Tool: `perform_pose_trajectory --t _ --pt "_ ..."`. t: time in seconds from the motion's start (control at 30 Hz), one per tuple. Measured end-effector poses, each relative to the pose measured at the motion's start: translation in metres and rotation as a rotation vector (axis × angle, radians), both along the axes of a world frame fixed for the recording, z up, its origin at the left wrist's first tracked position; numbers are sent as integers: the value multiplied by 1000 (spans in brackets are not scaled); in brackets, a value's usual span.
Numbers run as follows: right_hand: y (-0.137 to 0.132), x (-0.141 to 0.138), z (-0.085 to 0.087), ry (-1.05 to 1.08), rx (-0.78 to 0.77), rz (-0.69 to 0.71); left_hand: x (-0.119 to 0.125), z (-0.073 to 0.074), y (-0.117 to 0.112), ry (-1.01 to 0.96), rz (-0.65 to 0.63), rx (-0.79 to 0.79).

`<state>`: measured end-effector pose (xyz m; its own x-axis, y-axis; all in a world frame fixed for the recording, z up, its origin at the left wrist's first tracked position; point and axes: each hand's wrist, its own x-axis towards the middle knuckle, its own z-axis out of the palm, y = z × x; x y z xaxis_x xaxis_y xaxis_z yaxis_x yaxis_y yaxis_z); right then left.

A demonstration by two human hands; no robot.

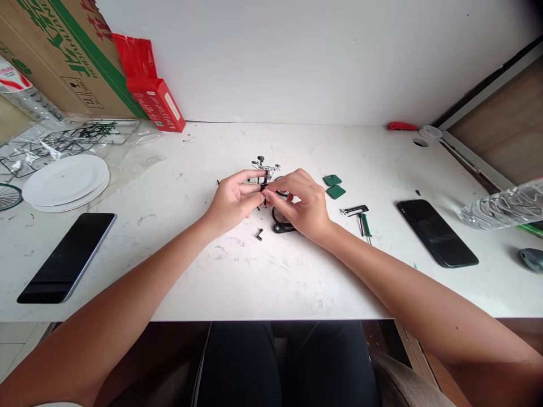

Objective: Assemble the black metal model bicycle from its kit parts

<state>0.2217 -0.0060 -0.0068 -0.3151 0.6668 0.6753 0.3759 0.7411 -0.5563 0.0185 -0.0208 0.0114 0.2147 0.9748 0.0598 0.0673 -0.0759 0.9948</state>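
A small model bicycle [266,168] is held over the middle of the table, its handlebar end pointing away from me. My left hand [233,198] grips it from the left, thumb and fingers closed on its dark frame. From the right, my right hand [303,203] pinches at the same spot, thumb and forefinger together; my fingers hide what lies between them. A spoked wheel [279,216] and a black crank-like part [283,228] show under my right hand. One small black piece [259,233] lies on the table near my left hand.
Green flat pieces [333,180] and black and green parts [363,220] lie right. Phones [68,257] [436,232] flank my arms. White plates [65,181], part sprues [85,135] and a red packet [156,102] stand left; a plastic bottle [503,206] lies right.
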Motion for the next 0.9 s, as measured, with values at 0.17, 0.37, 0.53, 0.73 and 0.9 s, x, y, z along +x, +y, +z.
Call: perform_pose_trajectory --t 0.17,0.37,0.53,0.73,0.9 --pt "1 0 0 37 56 20 3 2 0 -70 -15 -23" --pt "-1 -1 2 33 -8 -18 1 -1 1 -26 -3 -23" --pt "-2 -2 5 37 11 -24 0 -4 2 -22 1 2" --pt "-1 -2 2 2 5 -26 -1 -8 2 -26 -8 18" --pt "1 1 0 -68 -1 -18 -1 -12 2 9 -6 27"
